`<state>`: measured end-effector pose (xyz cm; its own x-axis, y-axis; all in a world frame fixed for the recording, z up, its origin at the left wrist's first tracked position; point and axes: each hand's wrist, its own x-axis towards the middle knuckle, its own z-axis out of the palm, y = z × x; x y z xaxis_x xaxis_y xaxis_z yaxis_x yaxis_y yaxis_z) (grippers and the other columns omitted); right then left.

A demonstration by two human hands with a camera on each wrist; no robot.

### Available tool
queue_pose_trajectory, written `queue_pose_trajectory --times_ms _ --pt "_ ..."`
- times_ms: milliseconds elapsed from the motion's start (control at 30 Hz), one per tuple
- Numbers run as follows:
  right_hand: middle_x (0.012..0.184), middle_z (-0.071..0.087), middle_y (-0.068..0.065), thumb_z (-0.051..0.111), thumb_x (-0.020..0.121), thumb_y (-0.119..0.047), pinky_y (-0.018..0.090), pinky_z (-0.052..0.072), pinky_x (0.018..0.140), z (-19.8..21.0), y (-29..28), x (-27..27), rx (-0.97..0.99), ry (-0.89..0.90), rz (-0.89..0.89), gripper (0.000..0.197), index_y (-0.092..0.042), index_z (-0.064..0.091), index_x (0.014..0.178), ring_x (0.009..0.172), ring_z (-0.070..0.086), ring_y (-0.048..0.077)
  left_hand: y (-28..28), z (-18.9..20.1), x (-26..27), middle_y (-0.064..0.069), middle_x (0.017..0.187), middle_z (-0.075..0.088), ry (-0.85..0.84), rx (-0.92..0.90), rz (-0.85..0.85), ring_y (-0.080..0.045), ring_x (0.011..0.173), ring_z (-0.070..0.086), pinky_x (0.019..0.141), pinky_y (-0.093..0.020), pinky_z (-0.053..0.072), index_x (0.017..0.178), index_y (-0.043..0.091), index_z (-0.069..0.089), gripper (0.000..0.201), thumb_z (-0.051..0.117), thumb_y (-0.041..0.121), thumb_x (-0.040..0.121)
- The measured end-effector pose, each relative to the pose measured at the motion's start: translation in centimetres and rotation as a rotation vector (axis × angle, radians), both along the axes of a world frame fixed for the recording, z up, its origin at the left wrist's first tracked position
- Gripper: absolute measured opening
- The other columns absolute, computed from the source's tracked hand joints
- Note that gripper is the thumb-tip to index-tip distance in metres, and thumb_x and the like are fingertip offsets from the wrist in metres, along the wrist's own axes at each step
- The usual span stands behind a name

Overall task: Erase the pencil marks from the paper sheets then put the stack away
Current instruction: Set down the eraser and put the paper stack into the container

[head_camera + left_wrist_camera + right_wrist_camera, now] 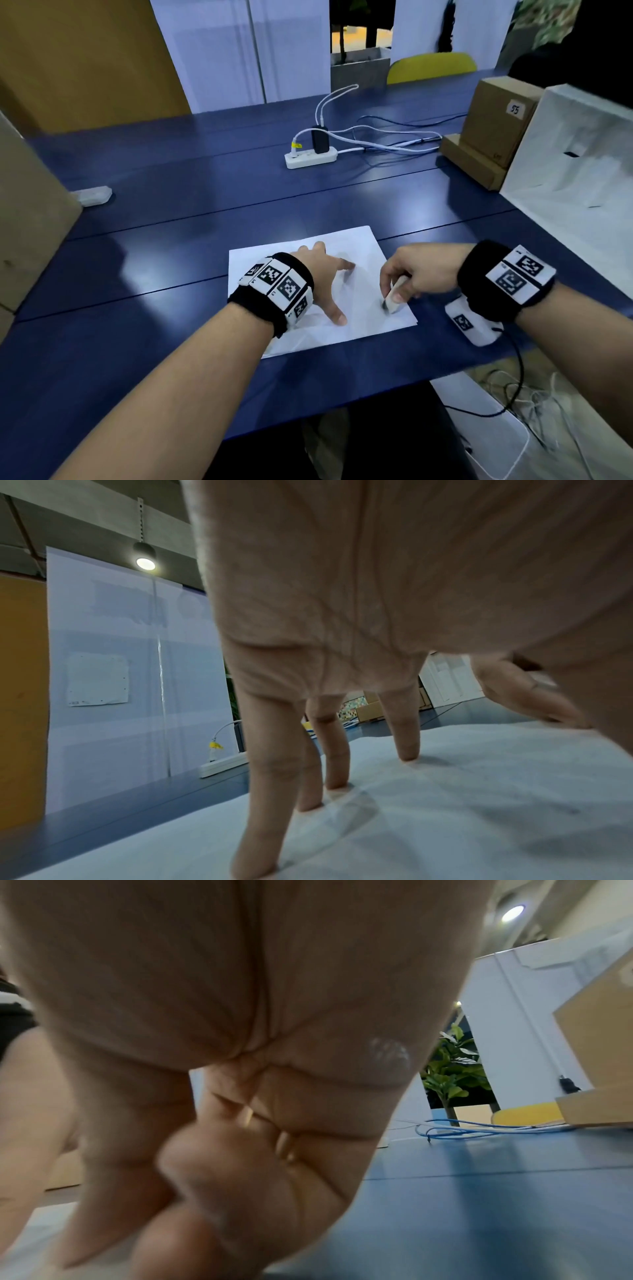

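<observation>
1. Your left hand [322,274] lies spread on the paper sheets [363,250], fingers straight and apart, fingertips [407,753] and thumb pressing the top sheet down
2. Your right hand [418,270] is clamped on a white eraser [394,296], thumb and curled fingers pinching its upper part
3. The eraser stands tilted, its lower end touching the paper at a small dark pencil mark [383,303] near the right edge of the sheets
4. The paper sheets lie flat on the blue worktop [171,192], near its front edge, turned slightly askew; the top sheet shows faint creases
5. From the right wrist view the eraser is hidden behind your curled fingers [240,1191]
6. A white power strip [311,160] with a black adapter and white cables sits far from you, in the middle of the worktop
7. Cardboard boxes [493,126] stand at the far right, a white box [579,178] just beside them on the near side
8. A small clear packet [92,196] rests at the left, well apart from the paper
</observation>
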<state>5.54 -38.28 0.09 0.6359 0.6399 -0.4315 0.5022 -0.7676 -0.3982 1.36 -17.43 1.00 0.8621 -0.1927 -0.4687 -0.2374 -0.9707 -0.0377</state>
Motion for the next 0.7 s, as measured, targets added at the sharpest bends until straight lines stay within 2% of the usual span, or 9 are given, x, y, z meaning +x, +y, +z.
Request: queue_pose_trajectory --times_ms 100,200,267,333,400,467,600,700 --pt "0.058 0.064 -0.014 0.072 0.087 -0.021 0.015 0.044 0.054 -0.1 -0.5 -0.2 0.058 0.017 -0.041 0.009 -0.02 0.071 0.096 0.053 0.056 0.005 0.1 -0.2 -0.1 -0.005 0.131 0.037 -0.012 -0.003 -0.007 -0.029 0.126 0.041 0.084 -0.044 0.044 0.149 0.049 0.023 0.108 0.079 0.068 0.059" --pt "0.07 0.067 -0.005 0.074 0.088 -0.021 0.015 0.043 0.049 -0.1 -0.8 -0.3 0.252 0.026 -0.187 0.011 -0.015 0.07 0.097 0.058 0.057 0.009 0.7 -0.7 -0.5 -0.005 0.135 0.039 -0.058 -0.065 0.01 -0.028 0.127 0.04 0.093 -0.045 0.046 0.151 0.044 0.024 0.103 0.075 0.069 0.064" --pt "0.08 0.072 -0.001 0.079 0.085 -0.026 0.018 0.048 0.058 -0.2 -1.2 0.1 0.387 -0.037 -0.311 0.018 -0.015 0.071 0.097 0.066 0.061 0.01 1.9 -0.8 -1.0 -0.005 0.138 0.04 -0.106 -0.165 0.068 -0.028 0.129 0.04 0.1 -0.047 0.044 0.152 0.04 0.023 0.101 0.07 0.072 0.068" --pt "0.088 0.075 0.002 0.084 0.079 -0.029 0.026 0.051 0.073 -0.3 -2.2 1.0 0.493 -0.118 -0.451 0.025 -0.014 0.072 0.095 0.076 0.066 0.014 4.1 -0.9 -1.6 -0.004 0.141 0.039 -0.159 -0.242 0.154 -0.027 0.129 0.041 0.104 -0.046 0.042 0.152 0.037 0.026 0.099 0.067 0.074 0.07" --pt "0.086 0.076 0.003 0.087 0.073 -0.034 0.029 0.05 0.076 -0.4 -3.5 1.7 0.531 -0.148 -0.585 0.029 -0.014 0.074 0.088 0.076 0.066 0.016 6.8 -1.0 -2.5 -0.002 0.141 0.041 -0.216 -0.273 0.256 -0.026 0.13 0.042 0.105 -0.045 0.041 0.15 0.035 0.032 0.094 0.066 0.073 0.071" --pt "0.08 0.074 0.004 0.089 0.07 -0.036 0.029 0.049 0.071 -0.5 -4.6 2.3 0.473 -0.17 -0.685 0.031 -0.013 0.074 0.083 0.069 0.062 0.015 9.4 -0.9 -3.5 -0.001 0.138 0.046 -0.295 -0.274 0.366 -0.027 0.129 0.043 0.104 -0.043 0.041 0.146 0.033 0.038 0.087 0.066 0.07 0.073" --pt "0.073 0.064 0.01 0.085 0.078 -0.012 0.027 0.047 0.051 -1.4 -5.7 2.9 0.43 -0.075 -0.908 0.017 -0.007 0.069 0.074 0.058 0.054 0.017 12.4 -0.5 -5.2 -0.002 0.129 0.055 -0.389 -0.305 0.557 -0.022 0.124 0.048 0.099 -0.036 0.04 0.138 0.023 0.048 0.064 0.065 0.053 0.085" --pt "0.066 0.064 0.006 0.086 0.075 -0.019 0.027 0.044 0.049 -1.9 -5.8 2.9 0.319 -0.114 -0.939 0.017 -0.008 0.073 0.073 0.06 0.055 0.022 13.1 -0.8 -5.7 -0.005 0.132 0.059 -0.369 -0.296 0.693 -0.026 0.123 0.052 0.099 -0.033 0.041 0.132 0.015 0.055 0.05 0.064 0.04 0.089"
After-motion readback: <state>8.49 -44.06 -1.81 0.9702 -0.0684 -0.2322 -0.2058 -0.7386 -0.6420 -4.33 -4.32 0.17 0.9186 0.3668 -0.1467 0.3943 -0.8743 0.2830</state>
